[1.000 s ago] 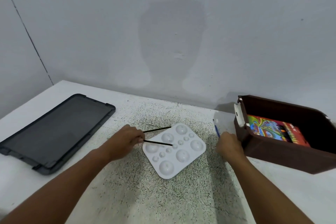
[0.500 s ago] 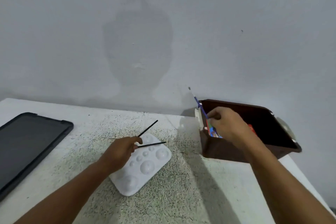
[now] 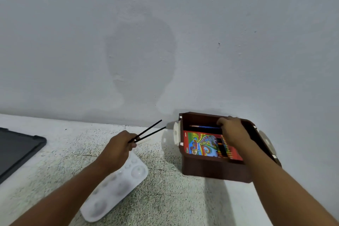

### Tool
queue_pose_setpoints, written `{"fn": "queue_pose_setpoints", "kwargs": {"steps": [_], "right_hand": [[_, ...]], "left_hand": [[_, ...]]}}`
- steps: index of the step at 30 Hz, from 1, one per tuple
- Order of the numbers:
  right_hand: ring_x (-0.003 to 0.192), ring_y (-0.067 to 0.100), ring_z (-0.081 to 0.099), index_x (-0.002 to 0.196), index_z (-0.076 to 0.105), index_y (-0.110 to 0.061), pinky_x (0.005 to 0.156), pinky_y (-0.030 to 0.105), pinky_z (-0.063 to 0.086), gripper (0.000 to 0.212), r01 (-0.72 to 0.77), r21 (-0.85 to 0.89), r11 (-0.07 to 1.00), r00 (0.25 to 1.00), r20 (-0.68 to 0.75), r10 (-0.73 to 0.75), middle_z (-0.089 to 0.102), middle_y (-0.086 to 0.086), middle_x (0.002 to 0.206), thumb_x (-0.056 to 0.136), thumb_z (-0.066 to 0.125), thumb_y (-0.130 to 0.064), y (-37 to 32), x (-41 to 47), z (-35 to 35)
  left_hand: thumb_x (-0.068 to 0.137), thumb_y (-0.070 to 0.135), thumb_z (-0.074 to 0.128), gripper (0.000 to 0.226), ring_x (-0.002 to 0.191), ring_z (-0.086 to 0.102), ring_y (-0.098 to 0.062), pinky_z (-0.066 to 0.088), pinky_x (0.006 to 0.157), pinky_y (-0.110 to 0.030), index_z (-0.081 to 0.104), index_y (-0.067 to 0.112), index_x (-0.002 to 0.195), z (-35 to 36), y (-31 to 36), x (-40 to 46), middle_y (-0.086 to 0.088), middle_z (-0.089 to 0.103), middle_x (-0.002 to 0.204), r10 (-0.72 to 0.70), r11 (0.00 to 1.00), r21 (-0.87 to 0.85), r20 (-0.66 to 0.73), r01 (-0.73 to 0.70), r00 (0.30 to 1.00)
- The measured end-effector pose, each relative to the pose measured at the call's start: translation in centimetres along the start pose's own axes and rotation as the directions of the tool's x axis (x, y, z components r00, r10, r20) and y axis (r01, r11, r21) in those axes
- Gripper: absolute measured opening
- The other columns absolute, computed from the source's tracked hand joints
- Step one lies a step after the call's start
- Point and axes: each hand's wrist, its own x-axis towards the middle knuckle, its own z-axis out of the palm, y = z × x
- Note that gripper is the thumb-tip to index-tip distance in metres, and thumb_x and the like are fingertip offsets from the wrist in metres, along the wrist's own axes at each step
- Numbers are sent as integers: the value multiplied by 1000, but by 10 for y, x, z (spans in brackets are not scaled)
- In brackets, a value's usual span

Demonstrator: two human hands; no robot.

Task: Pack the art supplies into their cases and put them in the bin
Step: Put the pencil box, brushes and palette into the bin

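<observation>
Our right hand (image 3: 232, 130) is in the bin (image 3: 211, 169), fingers curled by the blue brush (image 3: 203, 126), grip unclear, while left fingers (image 3: 133, 144) pinch two black brushes (image 3: 149, 131) that could slip onto the bench (image 3: 174, 198).

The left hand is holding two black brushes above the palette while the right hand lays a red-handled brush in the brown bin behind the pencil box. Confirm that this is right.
One detail is wrong: the brush in the brown bin is blue-handled, not red, as the head view shows. The rest stands: the left hand holds two black brushes above the palette, and the right hand reaches into the bin behind the pencil box.
</observation>
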Motion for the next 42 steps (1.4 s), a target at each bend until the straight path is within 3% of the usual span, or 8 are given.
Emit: {"fn": "queue_pose_setpoints", "kwargs": {"steps": [3, 7, 10, 12, 18, 24, 37, 42], "right_hand": [[126, 29, 35, 132, 51, -19, 101, 40, 39, 38, 4, 113, 994, 1000, 27, -7, 49, 10, 132, 95, 47, -12, -8, 0, 3], [127, 35, 30, 129, 51, -26, 102, 52, 28, 38, -186, -75, 980, 979, -98, 179, 45, 10, 135, 91, 47, -28, 11, -14, -5], [129, 48, 24, 134, 39, -20, 103, 61, 24, 48, -438, -40, 898, 897, 48, 439, 30, 21, 141, 89, 51, -32, 39, -27, -10], [125, 47, 31, 136, 35, -19, 103, 57, 30, 52, -508, 35, 861, 853, 157, 498, 31, 20, 137, 88, 53, -32, 49, -34, -8], [106, 45, 52, 144, 24, -20, 89, 45, 45, 58, -408, 147, 901, 913, 80, 400, 44, 21, 124, 90, 47, -18, 50, -54, -1], [103, 45, 54, 139, 28, -15, 85, 42, 44, 56, -351, 305, 886, 936, 78, 344, 48, 23, 119, 86, 46, -11, 21, -59, -1], [104, 44, 53, 135, 33, -19, 82, 43, 46, 50, -347, 397, 849, 936, 84, 343, 47, 18, 121, 87, 45, -11, -28, -69, 9], [105, 46, 52, 134, 32, -19, 81, 43, 45, 49, -357, 371, 857, 931, 65, 360, 47, 19, 121, 88, 44, -12, -33, -69, 8]], "left_hand": [[93, 0, 53, 19, 79, 55, -12, 41, 72, -18, 68, 6, 103, 4, 13, 9, -2, 58, 86, 30, 999, 31, -26, -30, 999], [93, 4, 56, 19, 79, 53, -12, 35, 70, -9, 68, 7, 108, 13, 31, 23, 2, 56, 86, 67, 996, 53, -31, -65, 997], [94, 8, 56, 22, 80, 52, -12, 33, 68, -6, 67, 9, 113, 22, 51, 38, 1, 56, 89, 110, 993, 57, -33, -108, 993], [94, 9, 56, 22, 79, 52, -9, 34, 68, -6, 67, 10, 113, 30, 67, 50, 0, 56, 90, 159, 986, 54, -38, -157, 987], [96, 14, 53, 26, 100, 55, -22, 42, 85, -28, 65, 8, 118, 63, 113, 85, -6, 60, 105, 330, 934, 141, 11, -329, 944], [98, 13, 49, 28, 104, 53, -27, 43, 88, -37, 62, 6, 121, 92, 137, 97, -12, 59, 109, 336, 911, 213, 114, -353, 935], [94, 4, 51, 34, 105, 52, -26, 45, 85, -35, 60, 10, 125, 95, 89, 106, -9, 55, 115, 118, 842, 487, 253, -232, 960], [94, 1, 50, 38, 112, 49, -23, 45, 92, -35, 56, 11, 130, 88, 76, 102, -8, 54, 122, 164, 883, 397, 241, -251, 957]]}}
